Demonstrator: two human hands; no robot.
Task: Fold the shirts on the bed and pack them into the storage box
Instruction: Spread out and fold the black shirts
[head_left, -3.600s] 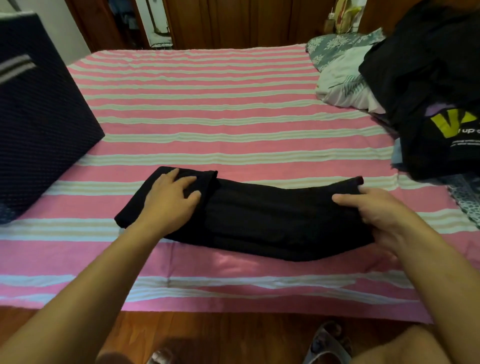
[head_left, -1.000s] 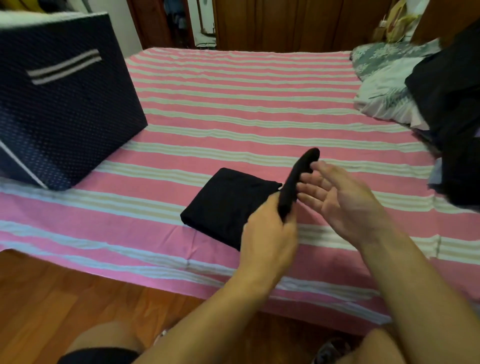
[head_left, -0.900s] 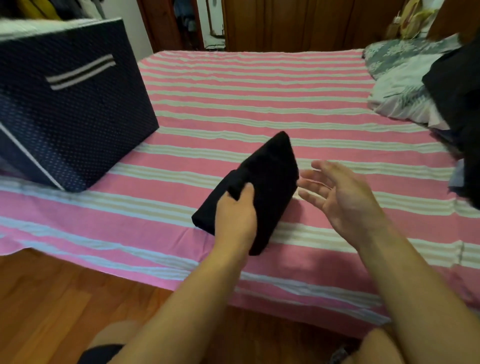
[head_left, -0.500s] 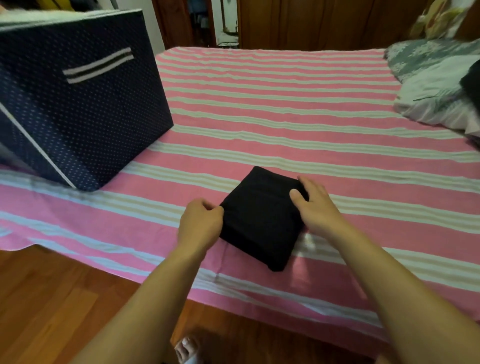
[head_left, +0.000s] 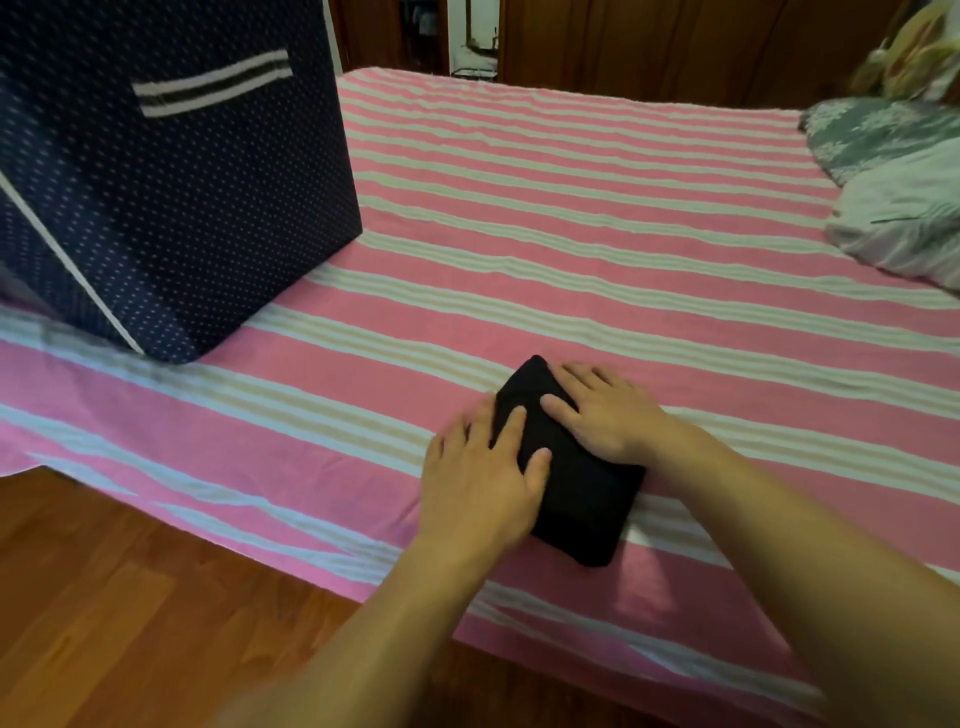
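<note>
Half a second on, the black shirt (head_left: 576, 478) had shrunk to a tighter bundle on the bed (head_left: 597, 249), right of the storage box (head_left: 171, 208), the left hand (head_left: 480, 478) and right hand (head_left: 602, 415) pressing it flat-fingered, likely ready for packing.

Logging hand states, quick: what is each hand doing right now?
Left hand: open, fingers flat, pressing the shirt.
Right hand: open, fingers flat, pressing the shirt.
</note>
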